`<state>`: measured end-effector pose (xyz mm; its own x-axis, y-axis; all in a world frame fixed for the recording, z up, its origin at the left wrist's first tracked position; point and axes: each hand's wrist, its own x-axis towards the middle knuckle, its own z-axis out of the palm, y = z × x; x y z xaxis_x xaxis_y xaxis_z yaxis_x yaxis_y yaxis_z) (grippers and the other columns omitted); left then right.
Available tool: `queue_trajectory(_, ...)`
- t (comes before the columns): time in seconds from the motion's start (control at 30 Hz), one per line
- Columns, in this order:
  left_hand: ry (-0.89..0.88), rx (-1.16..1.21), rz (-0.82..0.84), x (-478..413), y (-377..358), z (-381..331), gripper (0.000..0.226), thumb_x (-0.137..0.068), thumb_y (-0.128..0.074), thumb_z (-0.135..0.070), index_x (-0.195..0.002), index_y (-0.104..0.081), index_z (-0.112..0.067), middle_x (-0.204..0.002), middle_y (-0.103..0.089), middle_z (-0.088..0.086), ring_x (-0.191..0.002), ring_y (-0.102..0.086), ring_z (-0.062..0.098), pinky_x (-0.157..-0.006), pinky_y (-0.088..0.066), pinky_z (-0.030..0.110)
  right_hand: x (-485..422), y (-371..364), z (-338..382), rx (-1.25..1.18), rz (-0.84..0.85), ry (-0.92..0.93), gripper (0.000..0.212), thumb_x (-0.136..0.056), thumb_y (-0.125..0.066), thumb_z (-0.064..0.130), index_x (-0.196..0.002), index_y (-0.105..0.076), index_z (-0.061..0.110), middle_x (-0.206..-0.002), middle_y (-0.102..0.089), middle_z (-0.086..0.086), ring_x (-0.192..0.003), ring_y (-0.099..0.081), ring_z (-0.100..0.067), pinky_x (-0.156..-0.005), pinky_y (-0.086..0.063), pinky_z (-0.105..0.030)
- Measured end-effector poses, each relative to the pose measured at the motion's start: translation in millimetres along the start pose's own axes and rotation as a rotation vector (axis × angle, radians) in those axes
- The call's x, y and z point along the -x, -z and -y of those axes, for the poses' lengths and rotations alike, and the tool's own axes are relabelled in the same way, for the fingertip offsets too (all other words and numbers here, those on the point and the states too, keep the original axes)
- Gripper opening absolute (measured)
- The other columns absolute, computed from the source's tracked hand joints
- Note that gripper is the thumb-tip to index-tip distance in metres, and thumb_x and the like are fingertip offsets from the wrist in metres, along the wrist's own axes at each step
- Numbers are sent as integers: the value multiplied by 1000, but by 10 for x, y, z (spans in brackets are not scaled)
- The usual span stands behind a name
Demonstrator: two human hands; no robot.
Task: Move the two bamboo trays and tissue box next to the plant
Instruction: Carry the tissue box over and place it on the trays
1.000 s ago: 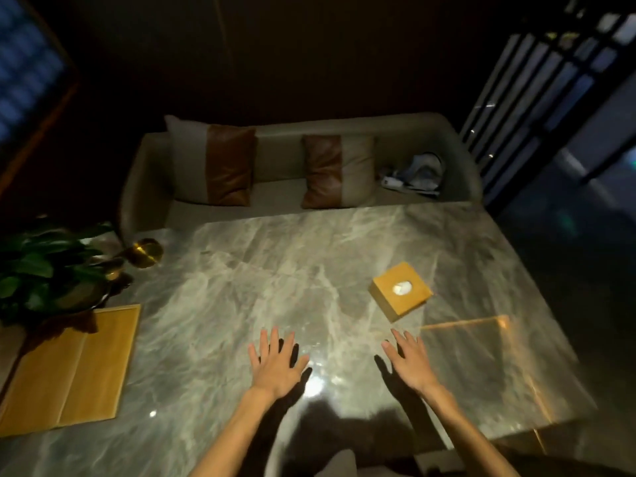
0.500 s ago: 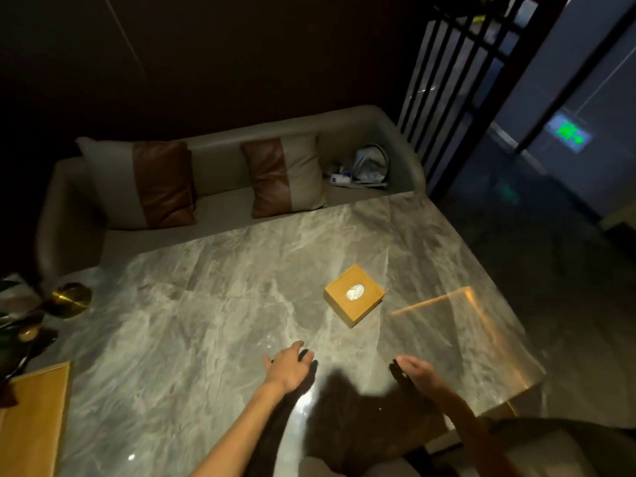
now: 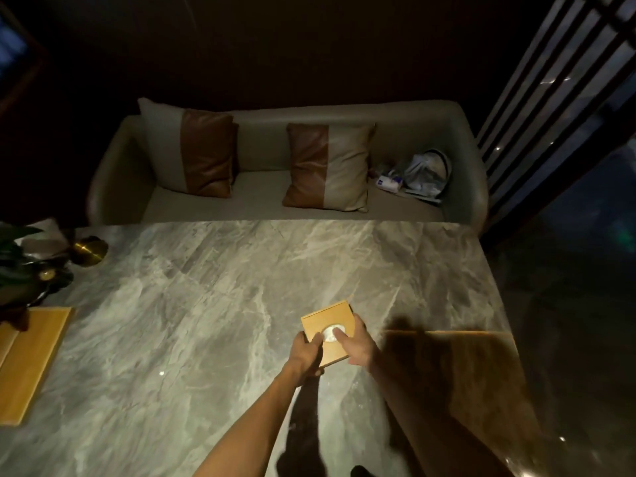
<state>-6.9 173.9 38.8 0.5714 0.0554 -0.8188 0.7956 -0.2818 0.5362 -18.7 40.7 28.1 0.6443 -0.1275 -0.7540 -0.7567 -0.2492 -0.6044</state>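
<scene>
A square bamboo tissue box (image 3: 323, 320) with a white tissue in its round top opening sits near the middle of the marble table (image 3: 213, 304). My left hand (image 3: 308, 352) grips its near left side. My right hand (image 3: 358, 346) holds its right side, with a finger over the opening. At the far left edge lie the bamboo trays (image 3: 31, 359), flat and side by side, partly cut off by the frame. The dark green plant (image 3: 24, 270) stands just behind them.
A brass round object (image 3: 87, 251) stands by the plant. A beige sofa (image 3: 289, 191) with two brown-and-beige cushions runs along the table's far edge, a bag on its right end. A slatted screen (image 3: 550, 84) rises at the right. An orange reflection marks the table's near right.
Both hands have moved forward from the near edge and closed on the tissue box. The view has swung back left, so the plant and trays show again.
</scene>
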Motion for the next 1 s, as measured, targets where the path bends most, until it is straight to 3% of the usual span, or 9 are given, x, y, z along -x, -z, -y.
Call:
queue_trajectory(0.1, -57, -30, -26, -50, -141, 48, 32, -97, -55, -25, -125, -53, -8, -84, -64, 3, -65, -63, 19, -60, -60, 40, -100, -13, -88, 133, -102, -17, 64, -93, -53, 41, -151, -30, 29, -150, -47, -2, -132, -51, -32, -110, -42, -44)
queue_trajectory(0.2, -29, 84, -43, -51, -216, 36, 19, -96, -53, -16, -114, -55, -13, -86, -66, 11, -68, -63, 28, -70, -59, 51, -147, 5, -129, 133, -125, -10, 60, -91, -55, 42, -148, -38, 34, -147, -53, 1, -133, -51, -29, -113, -38, -39)
queue_trajectory(0.3, -6, 137, -65, -58, -247, 44, 31, -93, -53, -10, -124, -55, -9, -109, -68, 19, -86, -65, 33, -73, -58, 44, -134, 60, -156, 137, -129, 5, 57, -89, -59, 42, -144, -45, 38, -141, -60, 2, -129, -55, -27, -111, -42, -38)
queue_trajectory(0.4, 40, 199, -41, 18, -244, 116, 32, -91, -55, -11, -124, -54, -11, -107, -66, 23, -83, -64, 37, -67, -56, 46, -93, 66, -236, 131, -114, -5, 55, -87, -62, 39, -141, -51, 36, -132, -66, -2, -120, -62, -28, -105, -48, -38)
queue_trajectory(0.57, 114, 265, -29, 185, -72, 434, 32, -88, -62, -13, -119, -56, -21, -103, -67, 13, -96, -69, 36, -78, -59, 61, 143, -177, -466, -48, -76, 62, 55, -86, -65, 10, -139, -56, 19, -124, -69, -14, -109, -68, -35, -94, -56, -49)
queue_trajectory(0.7, 131, 355, -49, 334, 309, 736, 39, -87, -64, -15, -125, -57, -22, -110, -69, 15, -97, -71, 35, -75, -61, 58, 378, -593, -453, 41, -75, 127, 52, -85, -65, 9, -136, -57, 13, -122, -70, -15, -107, -68, -32, -93, -55, -47)
queue_trajectory(0.83, 132, 497, -121, 512, 1001, 1100, 45, -87, -66, -14, -129, -55, -22, -119, -67, 19, -99, -71, 40, -75, -60, 59, 647, -1221, -196, 212, -1, 171, 50, -83, -64, 26, -132, -59, 31, -112, -74, -4, -99, -69, -29, -90, -56, -37)
queue_trajectory(0.93, 115, 589, -180, 614, 1647, 1418, 40, -85, -67, -11, -124, -59, -19, -112, -70, 20, -93, -72, 39, -72, -61, 59, 842, -1857, -18, 189, 93, 186, 48, -82, -64, 29, -131, -62, 32, -109, -75, -1, -98, -70, -25, -91, -57, -41)
queue_trajectory(1.0, 105, 640, -221, 702, 2079, 1616, 38, -84, -66, -9, -121, -61, -19, -107, -73, 18, -86, -73, 35, -66, -63, 52, 963, -2323, 87, 182, 122, 195, 44, -81, -65, 25, -125, -66, 30, -103, -76, -2, -92, -72, -25, -82, -60, -39)
